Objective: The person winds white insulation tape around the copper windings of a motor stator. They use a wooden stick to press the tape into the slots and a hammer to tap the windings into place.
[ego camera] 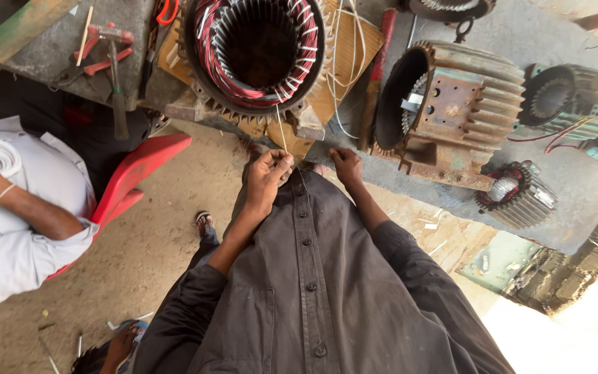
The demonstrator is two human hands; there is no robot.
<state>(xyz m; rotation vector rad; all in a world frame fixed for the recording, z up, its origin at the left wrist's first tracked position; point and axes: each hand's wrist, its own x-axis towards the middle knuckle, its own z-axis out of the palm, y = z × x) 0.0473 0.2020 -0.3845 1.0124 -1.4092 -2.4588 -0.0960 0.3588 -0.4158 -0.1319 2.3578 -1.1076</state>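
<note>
A thin, pale length of lacing cord (282,128) is being pinched between the closed fingers of the left hand (268,174) at the centre of the frame; the cord is being held taut, rising from the hand to the lower rim of the large round motor stator with red and white copper windings (257,52) at the upper centre. The right hand (346,166) is being held just beside the left, fingers curled shut against the edge of the grey concrete workbench (562,201); whether anything is being gripped in it cannot be told. The stator is being supported on flat wooden boards (354,55) laid on the bench. To the right, a rusted, ribbed cast-iron motor housing (451,111) is lying on its side, with a smaller finned stator (517,194) below it and a green motor body (576,104) at the far right. At the upper left, red-handled pliers (102,52) and a dark-headed hammer (118,90) are resting on the bench top. At the left edge, a second person in a white shirt (15,228) is being seated on a red plastic chair (140,166). The lower left is being occupied by a sandy, bare earth floor (153,249), littered with small scraps.
</note>
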